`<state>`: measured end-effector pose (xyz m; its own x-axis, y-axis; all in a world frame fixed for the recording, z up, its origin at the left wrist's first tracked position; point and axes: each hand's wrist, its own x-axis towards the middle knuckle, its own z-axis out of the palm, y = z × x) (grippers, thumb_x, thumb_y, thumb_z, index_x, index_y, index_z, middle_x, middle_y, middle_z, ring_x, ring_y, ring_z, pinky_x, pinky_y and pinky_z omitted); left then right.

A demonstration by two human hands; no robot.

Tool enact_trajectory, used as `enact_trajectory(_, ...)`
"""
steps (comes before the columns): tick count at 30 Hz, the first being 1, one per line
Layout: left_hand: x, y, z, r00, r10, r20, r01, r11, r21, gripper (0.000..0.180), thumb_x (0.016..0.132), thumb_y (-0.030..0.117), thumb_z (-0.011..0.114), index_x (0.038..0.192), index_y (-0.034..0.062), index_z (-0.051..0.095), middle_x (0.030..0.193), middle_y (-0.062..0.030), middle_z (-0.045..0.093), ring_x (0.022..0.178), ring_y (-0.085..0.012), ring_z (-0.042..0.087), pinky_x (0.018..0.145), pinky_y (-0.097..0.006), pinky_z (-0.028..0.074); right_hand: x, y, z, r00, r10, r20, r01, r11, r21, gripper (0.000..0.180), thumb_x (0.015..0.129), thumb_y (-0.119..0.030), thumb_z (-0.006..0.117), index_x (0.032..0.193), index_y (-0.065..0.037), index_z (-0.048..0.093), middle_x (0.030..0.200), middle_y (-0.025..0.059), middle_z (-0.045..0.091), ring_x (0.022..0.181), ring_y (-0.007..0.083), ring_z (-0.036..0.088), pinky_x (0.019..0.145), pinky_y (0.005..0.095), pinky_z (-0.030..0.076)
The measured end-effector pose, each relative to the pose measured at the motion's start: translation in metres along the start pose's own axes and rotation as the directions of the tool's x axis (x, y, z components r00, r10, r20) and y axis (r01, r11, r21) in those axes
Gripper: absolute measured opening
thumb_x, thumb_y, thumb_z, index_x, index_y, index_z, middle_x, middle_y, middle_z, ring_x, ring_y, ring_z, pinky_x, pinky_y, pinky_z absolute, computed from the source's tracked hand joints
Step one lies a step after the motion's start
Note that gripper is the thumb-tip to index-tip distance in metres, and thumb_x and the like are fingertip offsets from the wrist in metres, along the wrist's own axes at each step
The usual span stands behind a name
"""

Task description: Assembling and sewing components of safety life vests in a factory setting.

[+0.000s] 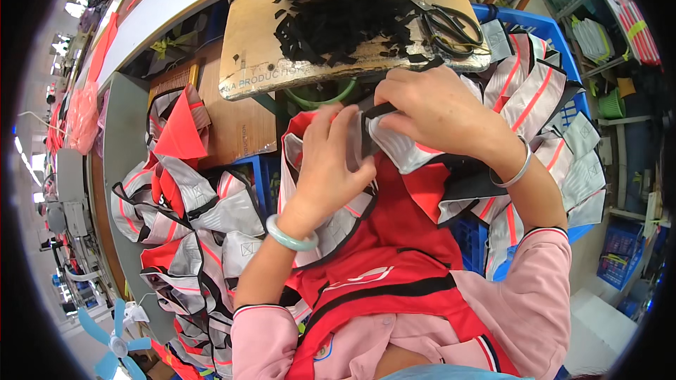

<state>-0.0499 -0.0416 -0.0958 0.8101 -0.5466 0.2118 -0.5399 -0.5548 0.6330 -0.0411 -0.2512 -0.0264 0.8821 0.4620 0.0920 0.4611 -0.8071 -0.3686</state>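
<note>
A silver-grey sewn fabric piece (405, 149) with black edging and red parts lies across my lap, over a red apron (391, 239). My left hand (327, 158) curls around its upper edge, fingers on top and thumb below. My right hand (433, 109) pinches the black edging (381, 110) between thumb and forefinger, just right of the left fingertips. The right fingertips partly hide what they grip. Right above that hand, black-handled scissors (451, 30) rest on a worn wooden board beside a heap of black fabric scraps (338, 17).
The wooden board's (253, 63) front edge sits just beyond my hands. Similar silver and red sewn pieces pile up at left (204, 253) and overflow a blue crate (574, 35) at right. A blue fan (116, 341) stands at lower left. Shelving runs along the far right.
</note>
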Motion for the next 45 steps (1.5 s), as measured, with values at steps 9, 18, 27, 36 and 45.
enact_trajectory(9,-0.023,0.0,-0.002,0.985,-0.045,-0.167,0.06,0.995,0.082,0.042,0.078,-0.004,0.056,0.12,-0.003,0.055,0.14,-0.0231,0.041,0.123,-0.0405,0.046,0.101,-0.043,0.04,0.002,-0.002,-0.005,0.995,-0.06,-0.076,0.064,0.997,0.053,0.018,0.075,-0.015,0.066,0.088,-0.003,0.062,0.084,0.0115,0.062,0.075,0.0321,0.061,0.065,0.0397,0.048)
enact_trajectory(18,0.039,-0.004,-0.118,0.959,-0.162,0.231,0.251,0.864,-0.437,0.022,0.092,0.013,0.058,0.103,-0.0054,0.061,0.086,0.0026,0.059,0.081,-0.0059,0.051,0.073,-0.021,0.042,0.004,0.029,-0.028,0.948,-0.013,-0.319,0.125,0.935,0.332,0.018,0.08,-0.012,0.067,0.092,0.001,0.063,0.08,0.0097,0.061,0.071,0.0226,0.06,0.064,0.0308,0.046)
enact_trajectory(27,0.092,-0.034,-0.151,0.918,-0.192,0.348,0.321,0.874,-0.364,0.026,0.09,0.022,0.062,0.1,-0.0025,0.064,0.084,0.005,0.059,0.078,-0.0038,0.05,0.07,-0.021,0.043,0.044,0.041,-0.041,0.92,0.099,-0.378,-0.034,0.984,0.175,0.022,0.083,-0.021,0.062,0.092,-0.001,0.065,0.076,0.0129,0.062,0.068,0.0277,0.059,0.062,0.0335,0.045)
enact_trajectory(36,0.122,-0.045,-0.166,0.927,-0.225,0.301,0.304,0.92,-0.248,0.031,0.087,0.022,0.067,0.106,-0.0033,0.064,0.091,0.0034,0.063,0.084,-0.0034,0.053,0.077,-0.02,0.044,0.076,0.061,-0.033,0.918,0.043,-0.395,0.008,0.992,0.126,0.023,0.084,-0.023,0.061,0.092,-0.001,0.064,0.076,0.0144,0.064,0.07,0.0299,0.061,0.064,0.0345,0.047)
enact_trajectory(45,0.136,-0.045,-0.164,0.946,-0.263,0.189,0.302,0.928,-0.221,0.031,0.087,0.023,0.067,0.105,-0.0028,0.065,0.089,0.0016,0.064,0.081,-0.0048,0.056,0.074,-0.021,0.046,0.09,0.069,-0.041,0.92,0.084,-0.383,-0.041,0.992,0.117,0.024,0.085,-0.025,0.062,0.094,-0.002,0.067,0.073,0.0113,0.064,0.065,0.0212,0.061,0.063,0.0311,0.047)
